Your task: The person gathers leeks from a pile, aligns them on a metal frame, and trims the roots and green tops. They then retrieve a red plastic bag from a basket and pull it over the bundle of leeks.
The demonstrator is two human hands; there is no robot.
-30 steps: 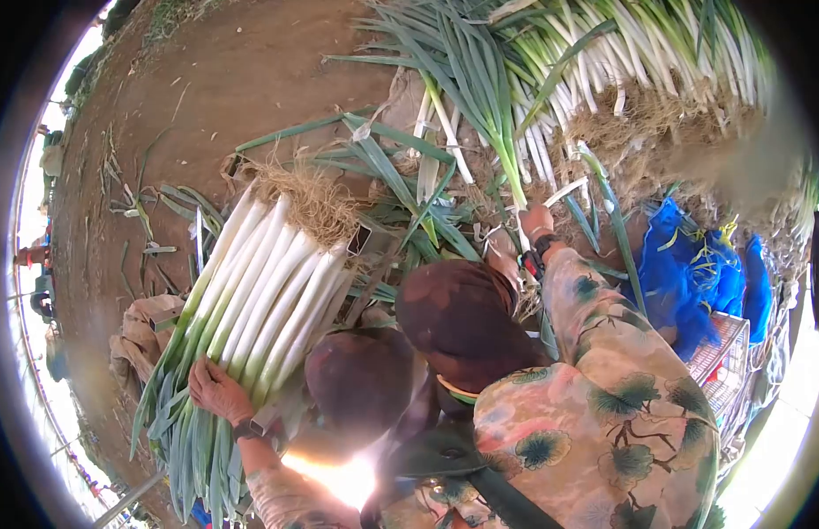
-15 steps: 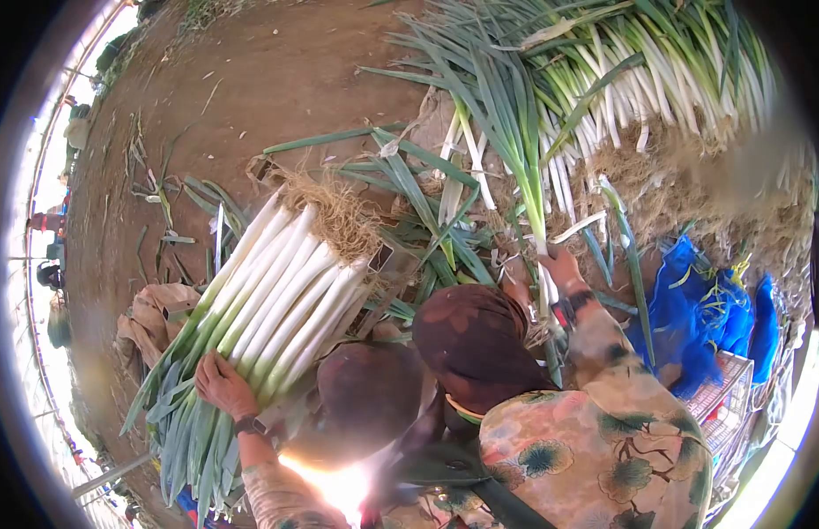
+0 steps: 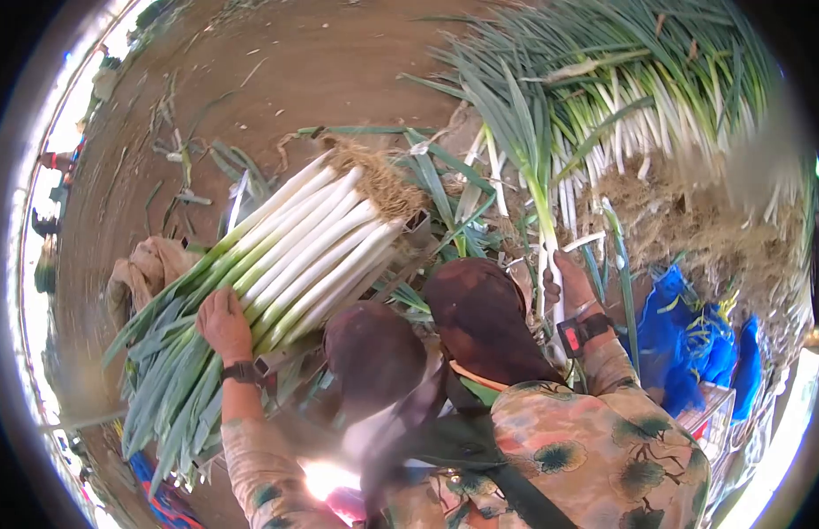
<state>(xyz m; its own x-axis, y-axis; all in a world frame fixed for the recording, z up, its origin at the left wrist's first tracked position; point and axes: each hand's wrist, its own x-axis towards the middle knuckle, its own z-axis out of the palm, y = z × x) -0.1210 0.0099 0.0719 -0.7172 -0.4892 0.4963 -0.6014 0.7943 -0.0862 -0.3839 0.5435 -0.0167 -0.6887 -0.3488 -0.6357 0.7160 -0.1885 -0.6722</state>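
A thick bundle of leeks (image 3: 312,251) lies slantwise on the left, roots toward the upper right and green leaves toward the lower left. My left hand (image 3: 224,324), a dark watch at its wrist, presses onto the stalks where white turns green, fingers curled over them. On the right, my right hand (image 3: 570,289) is closed round the white shank of a leek (image 3: 540,198) whose leaves point away toward the pile. A wrist device with a red spot sits on that arm. Two dark caps (image 3: 484,322) hide part of the ground between the hands.
A large heap of leeks (image 3: 639,97) with earthy roots spreads across the upper right. Blue netting (image 3: 678,344) and a wire crate (image 3: 718,407) are at the right. Loose leaves (image 3: 440,185) litter the brown soil, and a tan cloth (image 3: 149,271) lies at left.
The whole view has turned a little, so the bundle and left hand appear higher, the heap and right hand lower. Both hands stay on their leeks.
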